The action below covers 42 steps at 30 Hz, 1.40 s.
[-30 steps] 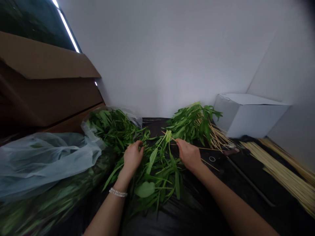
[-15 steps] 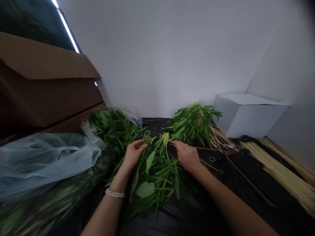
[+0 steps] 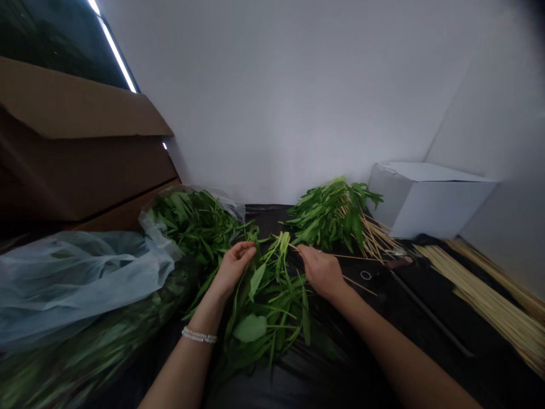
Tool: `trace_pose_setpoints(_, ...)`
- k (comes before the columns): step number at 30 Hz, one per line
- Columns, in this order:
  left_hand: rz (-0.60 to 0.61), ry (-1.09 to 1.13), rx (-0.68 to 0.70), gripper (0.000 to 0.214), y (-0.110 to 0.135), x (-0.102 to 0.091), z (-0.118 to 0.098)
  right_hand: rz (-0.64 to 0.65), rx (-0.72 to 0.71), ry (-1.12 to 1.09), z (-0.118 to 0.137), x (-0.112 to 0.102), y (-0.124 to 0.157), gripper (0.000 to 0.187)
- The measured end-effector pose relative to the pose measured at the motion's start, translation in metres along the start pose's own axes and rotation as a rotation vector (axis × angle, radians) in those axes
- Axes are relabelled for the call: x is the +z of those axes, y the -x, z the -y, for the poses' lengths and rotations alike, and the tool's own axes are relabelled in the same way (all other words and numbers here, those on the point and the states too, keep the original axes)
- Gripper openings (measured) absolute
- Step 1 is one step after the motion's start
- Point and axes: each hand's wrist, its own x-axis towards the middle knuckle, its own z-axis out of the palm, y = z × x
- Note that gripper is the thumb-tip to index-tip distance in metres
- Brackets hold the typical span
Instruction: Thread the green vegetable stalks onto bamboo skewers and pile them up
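My right hand (image 3: pixel 322 271) is closed round a thin bamboo skewer (image 3: pixel 293 246). On the skewer's tip sits a folded bunch of pale green stems (image 3: pixel 281 245), its long leaves hanging down. My left hand (image 3: pixel 235 262), with a white beaded bracelet on the wrist, is pinched at thumb and fingers beside a leafy green stem (image 3: pixel 254 234), which appears to be between the fingertips. Below and between both hands lie loose leafy greens (image 3: pixel 272 318) on black plastic sheeting (image 3: pixel 306 380).
Behind my right hand is a pile of skewered greens (image 3: pixel 326 213). An opened plastic bag (image 3: pixel 85 278) and more greens (image 3: pixel 191 221) lie left, below a cardboard box (image 3: pixel 85 165). Bare skewers (image 3: pixel 498 295), a dark flat object (image 3: pixel 443 301) and a white box (image 3: pixel 434 199) are right.
The bunch of stems on the skewer's tip has shifted slightly left and down. My left fingers have drawn closer together. The rest looks the same.
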Motion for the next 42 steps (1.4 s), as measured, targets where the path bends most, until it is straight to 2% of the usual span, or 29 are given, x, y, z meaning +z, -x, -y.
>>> trace_pose_setpoints(3,-0.051,-0.059,0.051,0.051,-0.003,-0.003,0.003,-0.008,0.009,-0.003,0.001,-0.001,0.0,0.03)
trace_pose_setpoints(5,-0.128,-0.168,0.128,0.041,-0.007,-0.007,0.008,-0.011,0.01,-0.001,0.001,-0.002,-0.001,0.03)
trace_pose_setpoints(7,-0.147,-0.284,0.181,0.032,-0.01,-0.01,0.012,-0.005,0.006,0.0,0.001,-0.002,-0.001,0.03)
trace_pose_setpoints(13,0.06,-0.548,0.143,0.02,-0.001,-0.006,0.013,-0.01,0.012,0.0,0.0,-0.001,-0.001,0.029)
trace_pose_setpoints(20,0.189,-0.799,0.143,0.003,0.005,-0.01,0.012,-0.024,0.006,-0.009,0.0,-0.002,-0.001,0.03)
trace_pose_setpoints(22,0.194,-0.747,0.145,0.004,0.002,-0.012,0.013,-0.025,0.007,-0.01,0.0,-0.002,-0.001,0.03)
trace_pose_setpoints(23,0.16,-0.692,0.161,0.006,0.0,-0.013,0.013,-0.021,0.007,-0.01,0.001,-0.002,-0.001,0.029)
trace_pose_setpoints(27,-0.129,-0.358,0.252,0.031,-0.006,-0.012,0.008,-0.021,-0.001,-0.006,0.001,-0.002,-0.002,0.029)
trace_pose_setpoints(29,-0.183,-0.15,0.211,0.041,-0.006,-0.01,0.005,-0.034,-0.009,-0.004,0.002,-0.002,-0.002,0.029)
trace_pose_setpoints(34,-0.098,0.306,-0.041,0.046,-0.003,-0.003,0.001,-0.044,-0.04,-0.015,0.003,0.0,-0.001,0.028)
trace_pose_setpoints(42,0.022,0.485,-0.158,0.031,0.002,0.009,0.001,0.06,-0.112,-0.03,0.014,0.0,0.002,0.026)
